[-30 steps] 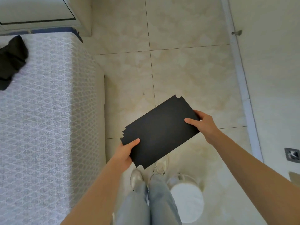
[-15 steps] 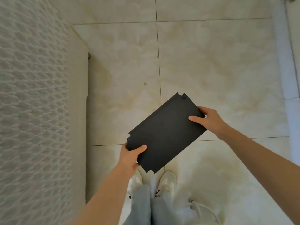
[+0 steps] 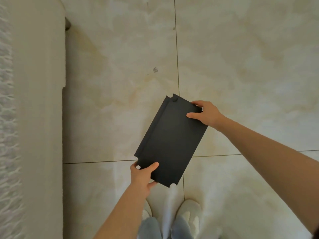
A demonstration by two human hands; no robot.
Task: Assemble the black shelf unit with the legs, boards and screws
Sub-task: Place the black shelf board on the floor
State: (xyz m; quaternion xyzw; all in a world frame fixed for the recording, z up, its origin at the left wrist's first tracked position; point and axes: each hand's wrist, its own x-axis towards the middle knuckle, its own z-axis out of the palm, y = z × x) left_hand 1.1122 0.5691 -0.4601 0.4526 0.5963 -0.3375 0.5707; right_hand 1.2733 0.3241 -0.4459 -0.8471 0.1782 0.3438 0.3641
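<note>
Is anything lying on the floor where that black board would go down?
Nothing visible does. Left hand and right hand grip the black board at its ends above bare floor tile; the white shoes stand near its lower end. The tile behind the board is hidden.

Black board (image 3: 170,142): flat rectangle, notched corners, raised lip along left edge, held tilted above floor.

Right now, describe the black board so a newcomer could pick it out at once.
Start at the pale tiled floor beside the bed. Above it, ahead of the white shoes, the left hand and right hand hold the black board by its short ends. It is the only dark thing, with round notches at its corners.
</note>
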